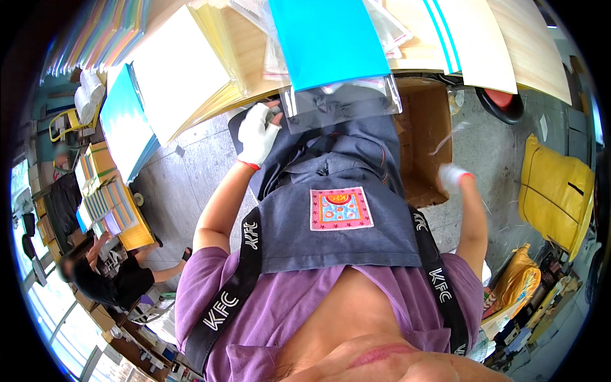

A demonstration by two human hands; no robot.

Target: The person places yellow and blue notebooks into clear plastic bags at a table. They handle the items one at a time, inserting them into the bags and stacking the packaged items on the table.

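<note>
You appear to be bagging the blue folder (331, 41), which lies on the counter (538, 48) with a clear plastic sleeve (344, 109) jutting past the edge. Your left hand (258, 135) is loosely open beside the sleeve; your right hand (453, 178), by the cardboard box (423, 121), is too blurred to tell its grip. Next probably calls for both hands closing the sleeve's end.

Left hand (256, 132): matt cloth glove (253, 145). Just right of it: glossy clear plastic sleeve (337, 109). Beyond hand: smooth blue sheet (331, 44), smooth wood-grain tabletop (251, 58). Beside right hand (452, 178): matt cardboard box (425, 137). Between hands: matt cloth apron (356, 175).
</note>
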